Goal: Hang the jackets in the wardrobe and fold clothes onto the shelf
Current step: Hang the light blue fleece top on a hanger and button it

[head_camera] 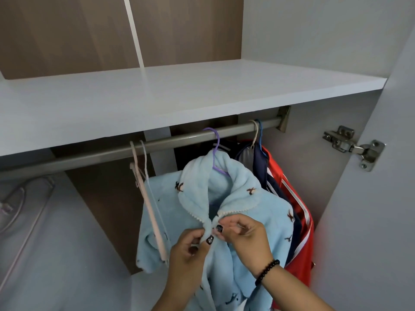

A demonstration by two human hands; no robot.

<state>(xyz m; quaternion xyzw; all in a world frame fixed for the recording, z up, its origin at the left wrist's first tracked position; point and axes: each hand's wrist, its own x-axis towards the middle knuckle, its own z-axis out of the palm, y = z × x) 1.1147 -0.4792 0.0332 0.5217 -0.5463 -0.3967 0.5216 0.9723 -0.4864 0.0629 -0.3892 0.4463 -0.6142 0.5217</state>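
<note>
Under the wardrobe shelf (179, 90), your left hand (190, 250) and right hand (244, 239) each pinch the blue fleece jacket (253, 223)'s front edges; align them squarely before fastening.

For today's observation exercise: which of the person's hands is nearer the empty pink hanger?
Left. The left hand is just right of the pink hanger; the right hand lies farther right.

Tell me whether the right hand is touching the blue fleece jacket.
Touching. Head view: right hand pinches the blue fleece jacket at its front edge.
</note>
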